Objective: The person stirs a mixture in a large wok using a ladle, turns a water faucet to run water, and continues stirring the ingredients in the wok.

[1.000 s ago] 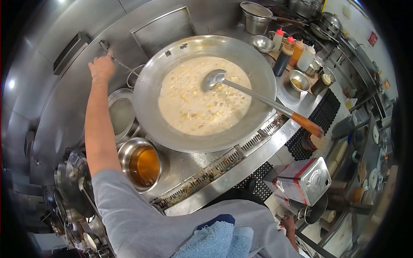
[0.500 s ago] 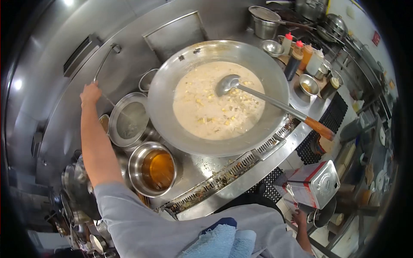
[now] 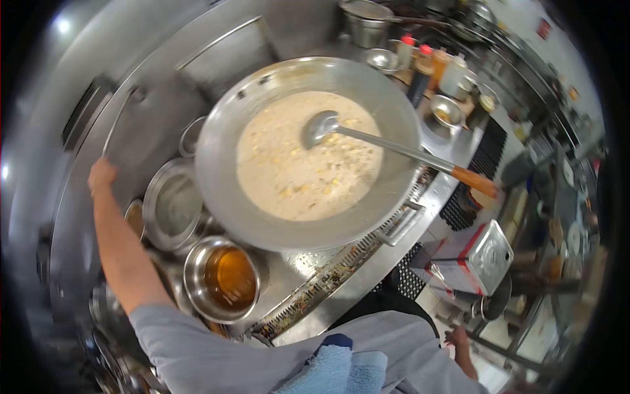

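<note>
My left hand (image 3: 103,176) is stretched out at the far left, its fingers closed around the lower end of a thin metal water spout (image 3: 117,125) that comes off the steel back wall. Below and to the right of that hand is a round pot (image 3: 152,209) of cloudy liquid. My right hand (image 3: 457,337) hangs low at my side with loosely bent fingers and nothing visible in it. A large wok (image 3: 220,213) of creamy soup with pale yellow chunks fills the middle. In it rests a ladle (image 3: 394,146), its wooden handle over the rim.
A steel pot (image 3: 191,289) of amber liquid stands in front of the wok. Squeeze bottles (image 3: 423,72) and small metal bowls (image 3: 447,110) line the counter at the back right. A large square tin (image 3: 482,259) is to the lower right, above my right hand. A blue towel (image 3: 331,368) lies against me.
The view has shifted, so the wok and pots appear further left. The thin stream of water running into the round pot no longer shows. My left hand stays at the spout.
</note>
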{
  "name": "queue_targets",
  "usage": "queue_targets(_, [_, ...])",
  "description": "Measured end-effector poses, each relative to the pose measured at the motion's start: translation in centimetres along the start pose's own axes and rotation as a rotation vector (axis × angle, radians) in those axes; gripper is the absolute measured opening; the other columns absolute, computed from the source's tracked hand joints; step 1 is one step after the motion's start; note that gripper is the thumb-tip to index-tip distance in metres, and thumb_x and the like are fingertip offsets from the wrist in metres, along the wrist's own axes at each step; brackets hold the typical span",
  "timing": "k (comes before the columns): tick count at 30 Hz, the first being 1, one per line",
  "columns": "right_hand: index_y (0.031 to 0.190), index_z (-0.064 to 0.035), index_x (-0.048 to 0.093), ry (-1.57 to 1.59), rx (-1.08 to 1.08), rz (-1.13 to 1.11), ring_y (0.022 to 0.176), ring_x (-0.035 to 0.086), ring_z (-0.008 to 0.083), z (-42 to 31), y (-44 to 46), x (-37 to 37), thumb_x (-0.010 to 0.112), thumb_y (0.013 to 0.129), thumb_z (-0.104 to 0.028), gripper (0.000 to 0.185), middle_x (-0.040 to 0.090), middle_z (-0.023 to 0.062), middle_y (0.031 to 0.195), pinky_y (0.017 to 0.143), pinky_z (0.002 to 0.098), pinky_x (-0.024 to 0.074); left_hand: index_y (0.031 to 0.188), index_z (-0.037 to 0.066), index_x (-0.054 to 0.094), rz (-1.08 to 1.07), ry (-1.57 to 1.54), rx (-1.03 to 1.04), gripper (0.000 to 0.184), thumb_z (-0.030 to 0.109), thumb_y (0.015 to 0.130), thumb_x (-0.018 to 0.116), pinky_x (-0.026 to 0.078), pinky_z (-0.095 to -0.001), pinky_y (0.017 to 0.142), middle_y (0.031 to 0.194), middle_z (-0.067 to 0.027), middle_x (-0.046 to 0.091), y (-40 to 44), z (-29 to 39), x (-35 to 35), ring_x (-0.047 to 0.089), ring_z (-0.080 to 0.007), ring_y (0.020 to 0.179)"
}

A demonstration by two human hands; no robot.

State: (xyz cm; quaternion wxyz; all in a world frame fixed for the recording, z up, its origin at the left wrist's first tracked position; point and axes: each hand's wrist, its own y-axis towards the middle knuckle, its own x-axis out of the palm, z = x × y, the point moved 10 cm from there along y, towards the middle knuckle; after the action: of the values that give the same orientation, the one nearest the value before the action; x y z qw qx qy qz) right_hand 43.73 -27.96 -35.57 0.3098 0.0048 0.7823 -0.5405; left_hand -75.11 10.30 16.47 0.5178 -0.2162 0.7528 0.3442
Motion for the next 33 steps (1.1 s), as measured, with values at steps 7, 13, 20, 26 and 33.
queue_targets(7, [0.138,-0.0034,0.057,-0.089,-0.01,0.095,0.064,0.073,0.0251,-1.7,-1.5,1.1,0.073,0.087,-0.018,0.055,0.074,0.0214,0.088,0.06,0.0391,0.0609,0.116,-0.002,0.067,-0.105,0.2,0.187,0.038,0.023,0.099,0.044,0.053,-0.0527,0.094,0.117,-0.0257,0.069,10.6,-4.4,9.9,0.065,-0.0442,0.111])
queue_targets(13, [0.135,-0.0077,0.061,-0.26,-0.218,0.209,0.074,0.074,0.0263,-8.0,-1.4,1.1,0.068,0.085,-0.025,0.054,0.074,0.0194,0.1,0.079,0.0414,0.0597,0.129,0.001,0.062,-0.225,0.059,0.268,0.04,0.026,0.099,0.055,0.045,-0.0431,0.106,0.135,-0.0219,0.061,11.0,6.2,5.8,0.058,-0.0374,0.125])
queue_targets(20, [0.135,-0.0069,0.06,-0.238,-0.191,0.161,0.093,0.073,0.0318,-9.9,-2.1,-0.9,0.066,0.085,-0.025,0.054,0.071,0.0199,0.114,0.089,0.0439,0.0558,0.141,0.005,0.056,-0.183,-0.377,0.575,0.048,0.033,0.102,0.055,0.038,-0.039,0.112,0.145,-0.0168,0.056,-8.4,22.2,-14.7,0.052,-0.0325,0.133])
queue_targets(26, [0.133,-0.0057,0.062,-0.218,-0.204,0.089,0.069,0.074,0.0263,-2.2,6.1,0.3,0.066,0.082,-0.021,0.054,0.075,0.0162,0.087,0.071,0.0401,0.0606,0.14,0.0,0.055,-0.399,-0.565,1.093,0.048,0.025,0.099,0.056,0.04,-0.0393,0.109,0.138,-0.0218,0.059,-39.0,35.7,-25.7,0.054,-0.031,0.129])
queue_targets(33, [0.14,-0.0002,0.052,0.005,-0.082,-0.083,0.067,0.075,0.0263,5.3,13.3,-1.3,0.071,0.091,-0.017,0.055,0.074,0.0186,0.083,0.059,0.0386,0.0612,0.111,-0.006,0.07,-0.306,-0.998,0.879,0.028,0.011,0.088,0.07,0.053,-0.0417,0.089,0.102,-0.0232,0.073,-54.0,42.0,-19.0,0.071,-0.0357,0.098])
